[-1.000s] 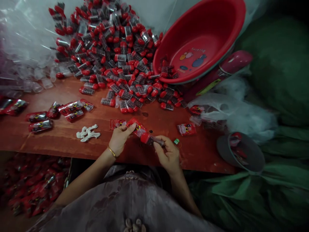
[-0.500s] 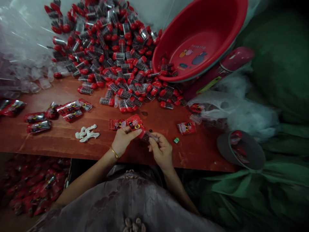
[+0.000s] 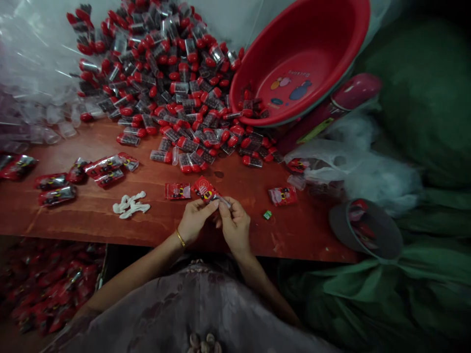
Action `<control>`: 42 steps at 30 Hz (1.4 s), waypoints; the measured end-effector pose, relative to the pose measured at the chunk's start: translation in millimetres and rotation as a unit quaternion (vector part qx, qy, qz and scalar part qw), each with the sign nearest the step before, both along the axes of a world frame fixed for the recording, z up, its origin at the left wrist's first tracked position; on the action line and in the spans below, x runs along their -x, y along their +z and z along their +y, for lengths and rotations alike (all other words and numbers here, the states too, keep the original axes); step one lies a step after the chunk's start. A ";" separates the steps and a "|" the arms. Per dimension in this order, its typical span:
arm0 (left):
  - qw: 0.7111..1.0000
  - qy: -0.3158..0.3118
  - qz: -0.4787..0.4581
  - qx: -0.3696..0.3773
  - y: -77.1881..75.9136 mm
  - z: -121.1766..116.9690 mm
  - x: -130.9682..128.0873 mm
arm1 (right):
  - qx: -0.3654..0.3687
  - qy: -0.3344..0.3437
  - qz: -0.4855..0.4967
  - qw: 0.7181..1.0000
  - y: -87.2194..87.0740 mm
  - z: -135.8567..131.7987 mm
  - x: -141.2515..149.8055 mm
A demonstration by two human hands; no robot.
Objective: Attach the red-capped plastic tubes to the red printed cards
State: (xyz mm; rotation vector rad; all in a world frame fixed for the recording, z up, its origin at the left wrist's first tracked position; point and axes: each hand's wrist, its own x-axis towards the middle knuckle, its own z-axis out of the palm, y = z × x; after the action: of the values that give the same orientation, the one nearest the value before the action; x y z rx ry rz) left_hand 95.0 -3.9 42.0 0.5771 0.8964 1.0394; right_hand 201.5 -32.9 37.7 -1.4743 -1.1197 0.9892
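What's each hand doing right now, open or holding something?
Left hand: closed, pinching a red packet.
Right hand: closed on a clear piece at the packet's near end, partly hidden.

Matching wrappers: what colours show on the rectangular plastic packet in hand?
The rectangular plastic packet is red with black, yellow and pale print; best in head view.

One held packet [image 3: 203, 188], one basin [image 3: 312, 54], one grey tub [image 3: 339, 223]
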 end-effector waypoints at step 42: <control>0.656 -0.092 0.680 -0.314 -34.7 21.6 76.7 | -0.182 0.196 -0.485 0.833 -31.3 59.9 13.8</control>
State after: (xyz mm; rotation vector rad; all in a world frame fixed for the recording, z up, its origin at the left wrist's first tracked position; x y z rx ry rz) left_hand 18.3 17.7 7.3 2.1724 1.6948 0.5466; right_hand 187.7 27.0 6.4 -1.4475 -2.2671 0.1613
